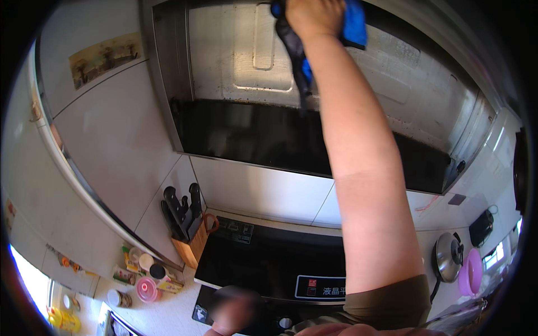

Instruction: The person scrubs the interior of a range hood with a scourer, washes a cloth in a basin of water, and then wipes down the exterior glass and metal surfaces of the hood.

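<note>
My right hand (315, 17) is raised to the inside of a metal range hood (260, 46), gripping a blue-and-black cloth (355, 25). One dark end of the cloth dangles below my wrist in front of the hood's metal panel, which shows brown specks along its lower edge. Below that panel runs a black glossy strip (248, 130) of the hood. My left hand (233, 313) is low in the picture, at the front of a black glass-topped stove (269, 256). It is blurred, with a dark round shape around it, so its fingers cannot be made out.
A wooden knife block (193, 248) with black-handled knives stands left of the stove. Several jars and a pink-lidded container (147, 290) sit on the left counter, with a yellow bottle (63, 319) beyond. At right are a metal pan lid (447, 257) and a pink basin (470, 273).
</note>
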Motion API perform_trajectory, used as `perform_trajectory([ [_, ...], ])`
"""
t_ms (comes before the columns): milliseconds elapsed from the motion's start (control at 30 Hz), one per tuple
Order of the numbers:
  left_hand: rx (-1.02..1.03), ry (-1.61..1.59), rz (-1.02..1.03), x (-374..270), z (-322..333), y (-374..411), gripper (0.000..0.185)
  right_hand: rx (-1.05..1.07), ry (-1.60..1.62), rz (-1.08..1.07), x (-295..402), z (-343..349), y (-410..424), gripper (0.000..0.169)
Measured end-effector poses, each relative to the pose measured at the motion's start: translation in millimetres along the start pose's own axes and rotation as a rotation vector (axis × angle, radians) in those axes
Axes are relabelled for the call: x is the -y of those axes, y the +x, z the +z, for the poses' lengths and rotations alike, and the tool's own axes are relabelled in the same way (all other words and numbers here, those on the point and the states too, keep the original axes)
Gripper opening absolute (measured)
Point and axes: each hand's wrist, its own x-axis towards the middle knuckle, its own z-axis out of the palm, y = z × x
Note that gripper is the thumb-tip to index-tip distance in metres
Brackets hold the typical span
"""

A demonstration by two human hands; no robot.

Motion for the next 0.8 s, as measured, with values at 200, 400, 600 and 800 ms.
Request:
perform_trajectory([
  [200,-0.173,-0.556,-0.192,8,11,6,0.040,0.235,0.179,-0.243,105,94,-34,0.033],
  [400,-0.283,-0.238,-0.003,-11,-15,25,0.035,0.396,0.442,-0.326,142,72,-96,0.041],
  [600,-0.286,-0.131,0.042,-41,-25,19,0.030,0.832,0.446,-0.469,51,12,-85,0.040],
  [800,-0.196,-0.305,-0.254,-43,3,-11,0.028,0.474,-0.021,-0.255,-121,-69,-9,0.038],
])
